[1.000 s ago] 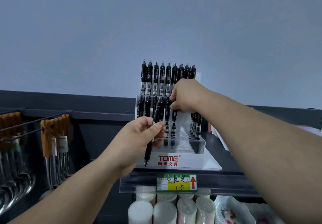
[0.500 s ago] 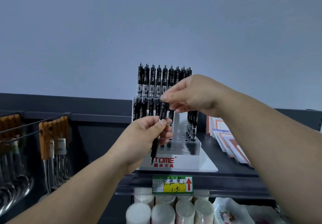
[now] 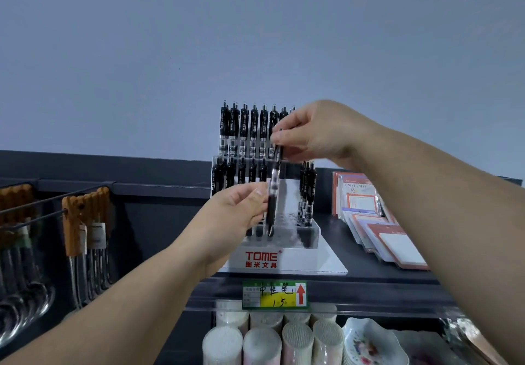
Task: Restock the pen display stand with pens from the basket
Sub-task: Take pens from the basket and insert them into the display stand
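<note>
Plain grey-blue wall (image 3: 255,38) is filling the top half, evenly lit. Dark shelf (image 3: 366,265) is running across below it, with a dark back panel (image 3: 159,222) behind. Wooden-handled utensils (image 3: 82,217) are hanging from wire hooks (image 3: 42,203) at left. Red-bordered booklets (image 3: 383,222) are lying fanned on the shelf at right. A green-yellow price label (image 3: 274,295) is sitting on the shelf edge. White round tubs (image 3: 262,344) and a floral dish (image 3: 372,344) are standing underneath.

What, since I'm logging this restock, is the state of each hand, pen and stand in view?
Black pen with clear barrel: upright, tip down, held by both hands at the stand.
Left hand: grips the pen's lower barrel.
Right hand: pinches the pen's top.
Clear acrylic TOME display stand: partly filled, back row full, centre holes empty.
</note>
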